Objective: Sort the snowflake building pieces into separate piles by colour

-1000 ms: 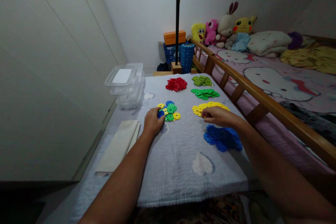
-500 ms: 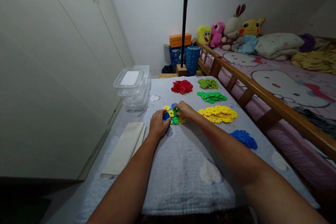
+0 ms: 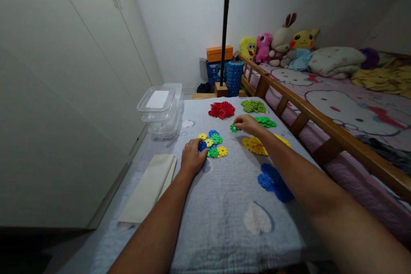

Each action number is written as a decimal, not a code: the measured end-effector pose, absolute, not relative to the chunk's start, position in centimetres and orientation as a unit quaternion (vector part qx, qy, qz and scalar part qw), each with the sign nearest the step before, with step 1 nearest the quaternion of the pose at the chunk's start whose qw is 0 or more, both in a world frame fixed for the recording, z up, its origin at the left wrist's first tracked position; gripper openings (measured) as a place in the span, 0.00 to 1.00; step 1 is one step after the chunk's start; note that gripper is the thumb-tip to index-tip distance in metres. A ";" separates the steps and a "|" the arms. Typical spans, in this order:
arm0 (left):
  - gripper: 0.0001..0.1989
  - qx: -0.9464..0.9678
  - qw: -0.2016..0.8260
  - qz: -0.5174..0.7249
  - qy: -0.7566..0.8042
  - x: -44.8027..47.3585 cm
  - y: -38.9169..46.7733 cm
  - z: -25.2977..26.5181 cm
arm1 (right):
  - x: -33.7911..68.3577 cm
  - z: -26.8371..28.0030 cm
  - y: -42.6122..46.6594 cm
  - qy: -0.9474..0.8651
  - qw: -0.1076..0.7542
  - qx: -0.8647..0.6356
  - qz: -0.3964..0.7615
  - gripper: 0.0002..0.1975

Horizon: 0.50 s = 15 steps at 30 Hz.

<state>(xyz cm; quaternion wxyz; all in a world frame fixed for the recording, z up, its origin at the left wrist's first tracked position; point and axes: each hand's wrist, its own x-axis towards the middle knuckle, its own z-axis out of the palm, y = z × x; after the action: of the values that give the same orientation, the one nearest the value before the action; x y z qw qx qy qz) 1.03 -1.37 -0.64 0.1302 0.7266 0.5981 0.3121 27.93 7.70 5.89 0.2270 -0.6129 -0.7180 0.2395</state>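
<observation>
A mixed pile of flower-shaped plastic discs [image 3: 216, 139] in blue, green and yellow lies mid-table. My left hand [image 3: 192, 156] rests at its left side, thumb and fingers closed around a dark blue disc [image 3: 202, 146]. To the right of that pile, my right hand [image 3: 248, 123] pinches a green disc [image 3: 234, 128] by its edge, just in front of the green disc pile [image 3: 267, 122]. Under my right forearm, the yellow disc pile [image 3: 253, 145] and the blue disc pile [image 3: 272, 181] are partly covered.
Red discs [image 3: 221, 110] and light green discs [image 3: 253, 106] sit in heaps at the far end. Clear plastic boxes [image 3: 163, 115] are stacked at the left, behind a folded cream cloth [image 3: 149, 188]. A wooden bed rail [image 3: 297, 98] borders the right side; a black pole [image 3: 225, 30] stands behind.
My right hand has moved right, away from the mixed pile, and now has a green disc in its fingers. My left hand has stayed beside the pile. The view has shifted slightly.
</observation>
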 end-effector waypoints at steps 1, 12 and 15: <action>0.19 0.726 0.130 0.311 0.599 1.0 -1.4 -0.6 | 29.3 5.9 8.3 -0.680 0.250 -0.647 0.238 0.07; 0.18 0.726 0.124 0.312 0.601 1.1 -1.4 -0.5 | 37.6 5.7 10.1 -0.377 0.428 -0.787 0.235 0.07; 0.17 0.727 0.121 0.310 0.601 1.1 -1.4 -0.6 | 38.2 5.4 9.7 -0.365 0.427 -0.794 0.230 0.06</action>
<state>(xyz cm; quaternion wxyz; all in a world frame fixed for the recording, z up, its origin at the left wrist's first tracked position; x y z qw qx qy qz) 1.10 -1.36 -0.59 0.1210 0.7267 0.6008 0.3104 38.20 9.69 5.37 0.4272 -0.7944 -0.3655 0.2298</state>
